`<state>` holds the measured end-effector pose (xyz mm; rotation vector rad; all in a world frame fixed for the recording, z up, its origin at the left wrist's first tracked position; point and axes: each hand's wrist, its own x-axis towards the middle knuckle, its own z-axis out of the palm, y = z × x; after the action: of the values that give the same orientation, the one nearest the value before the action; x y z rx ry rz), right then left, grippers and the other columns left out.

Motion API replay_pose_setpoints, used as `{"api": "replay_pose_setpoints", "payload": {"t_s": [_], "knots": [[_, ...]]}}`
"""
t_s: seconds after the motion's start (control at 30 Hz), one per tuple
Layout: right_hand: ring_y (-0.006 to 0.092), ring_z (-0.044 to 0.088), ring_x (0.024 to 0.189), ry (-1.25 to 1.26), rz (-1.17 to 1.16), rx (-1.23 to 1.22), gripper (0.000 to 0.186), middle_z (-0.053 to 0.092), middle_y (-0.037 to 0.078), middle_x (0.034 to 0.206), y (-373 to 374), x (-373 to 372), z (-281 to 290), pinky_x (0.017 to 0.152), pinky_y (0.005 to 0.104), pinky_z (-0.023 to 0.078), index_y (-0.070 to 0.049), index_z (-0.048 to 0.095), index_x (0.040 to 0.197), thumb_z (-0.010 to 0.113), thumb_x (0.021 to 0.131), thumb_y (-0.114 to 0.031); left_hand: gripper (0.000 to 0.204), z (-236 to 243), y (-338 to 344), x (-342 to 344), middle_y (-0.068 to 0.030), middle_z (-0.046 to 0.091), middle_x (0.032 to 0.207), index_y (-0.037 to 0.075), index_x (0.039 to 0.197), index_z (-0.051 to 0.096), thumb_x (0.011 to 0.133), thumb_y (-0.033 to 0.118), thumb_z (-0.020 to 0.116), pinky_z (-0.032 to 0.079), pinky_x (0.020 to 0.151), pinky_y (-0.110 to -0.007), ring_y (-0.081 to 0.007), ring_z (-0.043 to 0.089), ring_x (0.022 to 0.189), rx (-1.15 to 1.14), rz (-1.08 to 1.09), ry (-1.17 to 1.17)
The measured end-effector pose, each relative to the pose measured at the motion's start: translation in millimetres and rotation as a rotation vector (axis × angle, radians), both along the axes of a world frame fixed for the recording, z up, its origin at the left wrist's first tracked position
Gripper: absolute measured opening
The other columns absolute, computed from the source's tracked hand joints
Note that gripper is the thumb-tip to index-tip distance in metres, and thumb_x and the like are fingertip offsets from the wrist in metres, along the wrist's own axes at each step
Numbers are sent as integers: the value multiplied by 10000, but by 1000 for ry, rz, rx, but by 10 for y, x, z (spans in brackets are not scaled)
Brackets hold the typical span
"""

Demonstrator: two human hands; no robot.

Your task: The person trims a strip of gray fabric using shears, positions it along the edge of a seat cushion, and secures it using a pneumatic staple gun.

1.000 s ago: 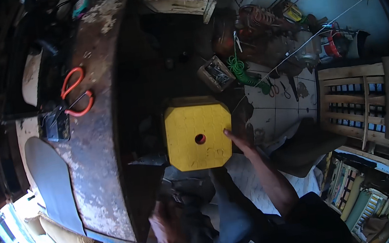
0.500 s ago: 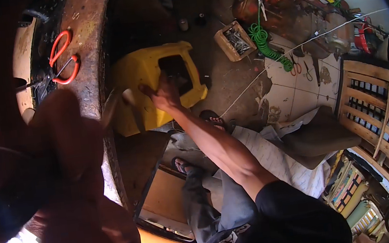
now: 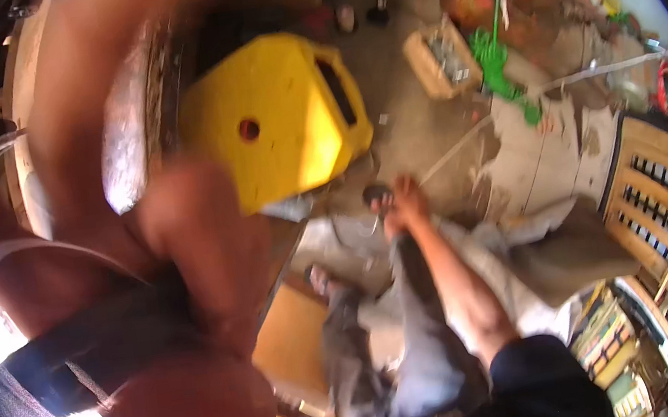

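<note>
Cluttered workshop, dirt-brown floor (image 3: 417, 136) giving way to cracked pale tiles on the right. Worn tabletop (image 3: 127, 134) along the left, largely hidden by a big bare blurred limb (image 3: 79, 98) very close to the lens; whose it is cannot be settled, so left-hand position and finger state: cannot tell. Next in size, yellow stool (image 3: 281, 119), blocky with cut corners, on the floor just right of the tabletop edge, its holed face toward the camera; whether it stands level is unclear. Slatted wooden frame (image 3: 651, 138) at far right, dark cushion (image 3: 581, 249) beside it, well apart from the stool. Smaller: wooden box (image 3: 424, 71) of small parts, near a green coiled hose (image 3: 491, 60). Key relation: stool lies ahead and to the left of the right hand (image 3: 406, 199), a bare gap of floor between, no contact. The stool outline is too squarish for a clear long axis; its side slot (image 3: 336, 91) is the better reference, running steeply down the view, roughly toward that hand. Right is the nearer identifiable hand, low by a sandalled foot (image 3: 376, 193). Its fingers are smeared by motion: spread unreadable, touch or grip on the foot not confirmed.
</note>
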<state>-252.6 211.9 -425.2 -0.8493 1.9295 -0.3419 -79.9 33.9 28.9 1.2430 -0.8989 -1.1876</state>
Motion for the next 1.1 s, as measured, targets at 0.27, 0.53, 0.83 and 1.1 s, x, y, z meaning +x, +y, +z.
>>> {"api": "replay_pose_setpoints", "payload": {"t_s": [0.27, 0.53, 0.83, 1.1], "knots": [[349, 693, 1087, 0, 262, 348, 324, 734, 140, 1161, 1715, -249, 365, 926, 432, 554, -140, 724, 1154, 589, 983, -379, 442, -973, 1923, 437, 20, 546, 655, 67, 982, 686, 1067, 475, 538, 373, 502, -260, -63, 496, 552, 952, -243, -481], [166, 746, 832, -112, 211, 322, 296, 764, 34, 894, 1791, -916, 1592, 786, 332, 573, -164, 739, 1105, 608, 991, -403, 255, -792, 4488, 1163, -213, 733, 988, 164, 1040, 725, 967, 349, 564, 566, 747, -577, -468, 703, 870, 1069, -998, -1209], [330, 712, 1083, 116, 424, 478, 373, 740, 167, 1159, 2543, -1617, 2754, 908, 431, 559, -146, 772, 1139, 585, 898, -362, 393, -900, 4124, 1007, -260, 734, 972, 98, 1095, 740, 979, 392, 506, 572, 809, -567, -463, 717, 911, 827, -912, -1142], [366, 722, 811, 396, 492, 53, 268, 744, 186, 946, 1543, -2480, 3057, 754, 459, 566, -116, 739, 964, 571, 917, -320, 516, -1321, 3833, 897, -274, 746, 962, 0, 1098, 747, 894, 447, 588, 541, 907, -503, -436, 724, 986, 909, -443, -855]]}}
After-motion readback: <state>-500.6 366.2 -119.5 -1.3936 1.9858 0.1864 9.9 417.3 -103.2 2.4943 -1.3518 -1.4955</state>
